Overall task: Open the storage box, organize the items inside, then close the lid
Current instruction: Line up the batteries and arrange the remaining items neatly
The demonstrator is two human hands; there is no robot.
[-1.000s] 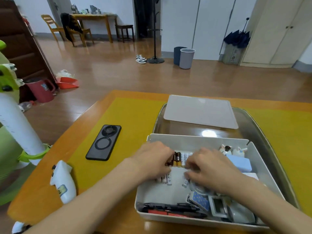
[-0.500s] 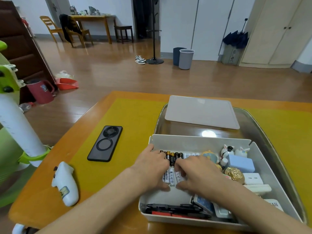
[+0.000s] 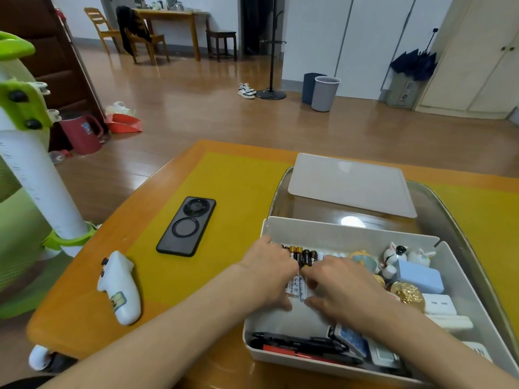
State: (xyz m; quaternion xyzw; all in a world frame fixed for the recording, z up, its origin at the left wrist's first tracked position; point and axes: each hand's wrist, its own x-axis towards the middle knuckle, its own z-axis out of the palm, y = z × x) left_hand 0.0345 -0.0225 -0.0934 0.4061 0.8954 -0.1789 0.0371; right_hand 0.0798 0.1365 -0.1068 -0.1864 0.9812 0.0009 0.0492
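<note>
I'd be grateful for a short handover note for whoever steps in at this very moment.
Left hand and right hand: both inside the storage box, fingers on the batteries at its far-left part; whether they grip is unclear.
Lid: off, lying on the tray behind the box.
Done: box opened.
Left: finish lining up the batteries, tidy the other items, refit the lid.

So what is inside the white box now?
The box holds batteries, pens, a blue block, a gold disc and small figurines. The left hand and right hand cover the middle; what lies under them cannot be seen.
</note>
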